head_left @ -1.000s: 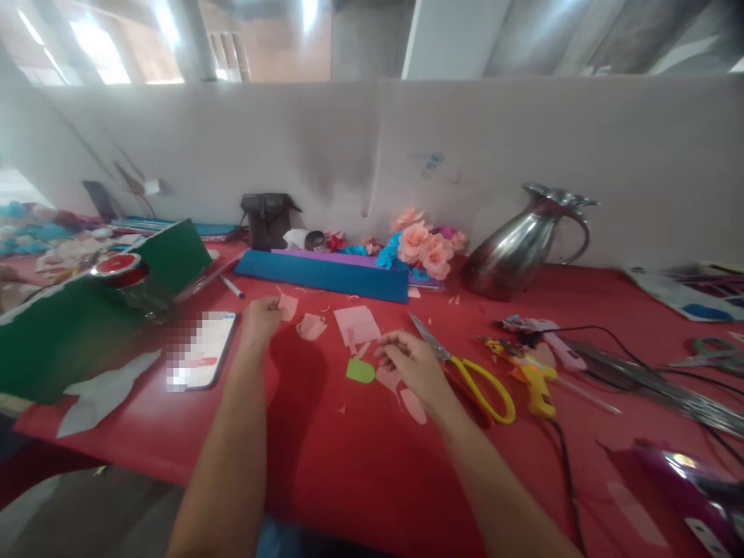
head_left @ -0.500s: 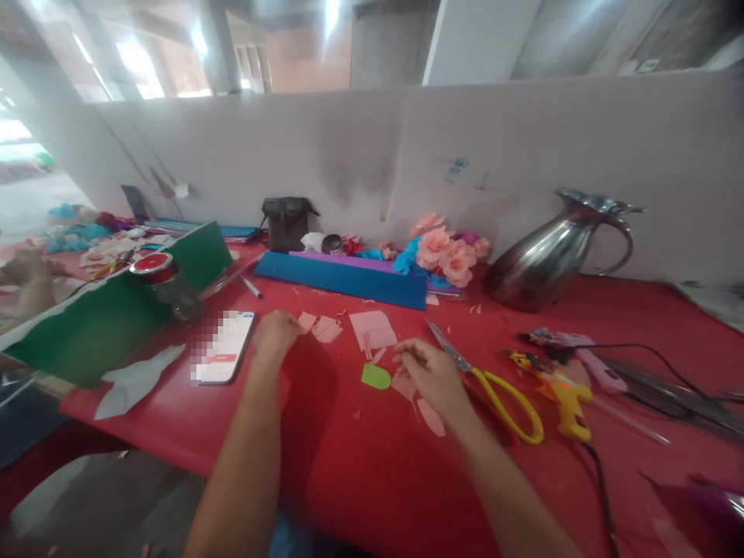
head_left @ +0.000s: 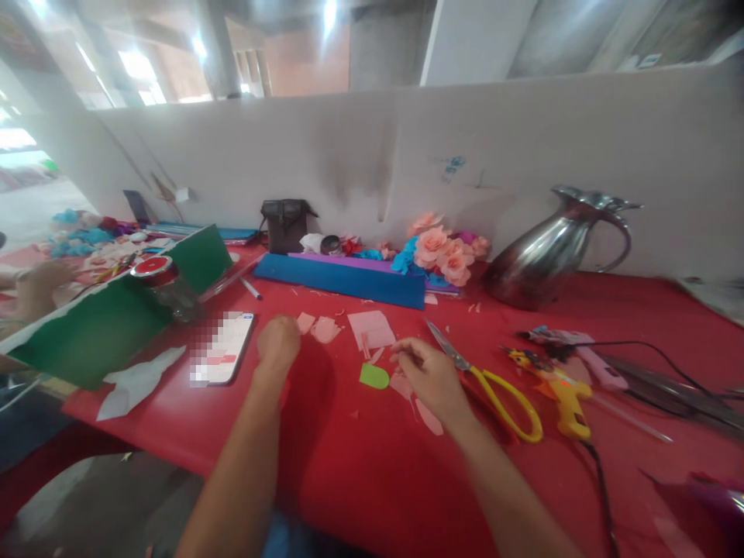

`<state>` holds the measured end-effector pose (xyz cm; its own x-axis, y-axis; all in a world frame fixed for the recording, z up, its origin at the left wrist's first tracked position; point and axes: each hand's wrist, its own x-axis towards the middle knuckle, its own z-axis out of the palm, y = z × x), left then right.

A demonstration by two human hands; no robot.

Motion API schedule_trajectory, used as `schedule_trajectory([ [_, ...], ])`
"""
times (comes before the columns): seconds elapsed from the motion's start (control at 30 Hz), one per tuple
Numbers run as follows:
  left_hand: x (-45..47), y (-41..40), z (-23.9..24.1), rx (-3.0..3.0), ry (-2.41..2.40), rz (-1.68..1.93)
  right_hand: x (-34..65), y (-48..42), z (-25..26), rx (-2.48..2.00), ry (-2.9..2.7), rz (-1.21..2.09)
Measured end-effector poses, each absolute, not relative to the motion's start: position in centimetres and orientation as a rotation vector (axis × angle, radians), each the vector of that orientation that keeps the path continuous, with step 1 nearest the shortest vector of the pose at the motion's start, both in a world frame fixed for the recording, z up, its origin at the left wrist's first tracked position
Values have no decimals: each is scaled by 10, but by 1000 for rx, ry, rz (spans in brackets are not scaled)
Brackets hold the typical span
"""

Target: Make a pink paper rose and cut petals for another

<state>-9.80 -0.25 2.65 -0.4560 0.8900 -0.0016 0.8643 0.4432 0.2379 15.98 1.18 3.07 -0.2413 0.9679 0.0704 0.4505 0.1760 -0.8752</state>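
My left hand point(head_left: 279, 342) is closed in a fist just right of a phone point(head_left: 228, 349) lying screen up. Whatever it may hold is hidden under the fingers. My right hand point(head_left: 428, 372) hovers or rests low over the table with loosely bent fingers; no object shows between them. Beside its fingertips lie a green round-ended paper piece point(head_left: 373, 377) and a pink paper petal point(head_left: 428, 417). A stack of pink paper point(head_left: 372, 329) and small pink scraps point(head_left: 325, 329) lie between and beyond the hands. Yellow-handled scissors point(head_left: 505, 403) lie right of my right hand.
A yellow glue gun point(head_left: 573, 403) and a pink one point(head_left: 601, 364) lie right, with trailing cords. Blue paper point(head_left: 342, 280), paper flowers point(head_left: 442, 252) and a metal jug point(head_left: 540, 252) stand behind. Leftward are a red-lidded jar point(head_left: 168, 287), a green board point(head_left: 93, 337) and another person's hand point(head_left: 46, 279).
My left hand has turned slightly and shifted a little downward, still closed. My right hand has barely moved. The other person's hand at the far left has moved slightly.
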Motion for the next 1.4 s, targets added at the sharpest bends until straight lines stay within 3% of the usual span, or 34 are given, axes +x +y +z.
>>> schedule_trajectory([
  [0.23, -121, 10, 19, 1756, 2530, 403, 159, 10, 30, -1323, -1835, 978],
  [0.43, -128, 12, 9, 1691, 2612, 686, 162, 10, 29, -1315, -1885, 930],
  [0.7, -104, 13, 8, 1657, 2390, 945, 156, 10, 19, -1187, -2302, 591],
  [0.9, -44, 26, 17, 1976, 2006, 604, 154, 3, 19, -1175, -2552, 491],
  [1.07, -4, 33, 21, 1949, 2122, 417, 155, 2, 24, -1238, -2609, 435],
  [1.4, -10, 33, 6, 1697, 1972, 788, 162, 12, 25, -1464, -2429, 304],
])
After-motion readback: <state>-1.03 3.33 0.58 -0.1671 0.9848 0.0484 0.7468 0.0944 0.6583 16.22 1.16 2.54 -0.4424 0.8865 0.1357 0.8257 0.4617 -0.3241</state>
